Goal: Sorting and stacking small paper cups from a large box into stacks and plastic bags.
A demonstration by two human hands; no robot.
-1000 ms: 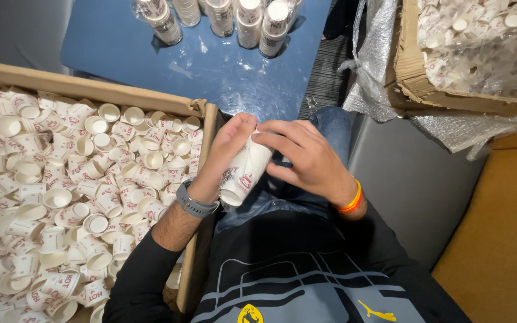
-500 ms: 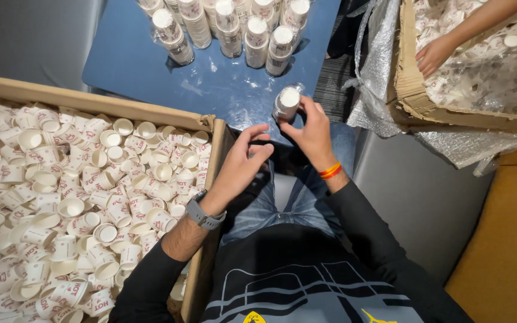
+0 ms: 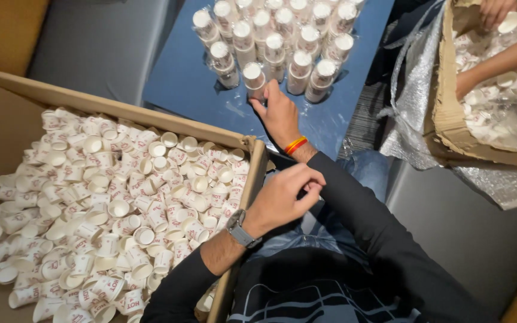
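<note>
The right hand (image 3: 279, 116) reached forward over the blue table (image 3: 181, 84), its fingers wrapped around a wrapped stack of paper cups (image 3: 254, 81) that stood at the near edge of a cluster of similar wrapped stacks (image 3: 288, 42). That stack touched its neighbours on the far side, so open room lay only toward the person, where a bare strip of table ran to the cardboard rim. The left hand (image 3: 285, 194) hung above the lap, just beside the right wall of the big cardboard box (image 3: 252, 179), fingers curled loosely together and holding nothing that could be seen. The box was filled with loose white paper cups (image 3: 121, 203), packed close to its walls. At the upper right, another person's hands (image 3: 492, 12) worked in a second carton (image 3: 450, 113) lined with plastic. Half a second earlier the right hand had held the stack up in the air near the table's edge; now the stack was down among the others, and the left hand had drawn back toward the body.
</note>
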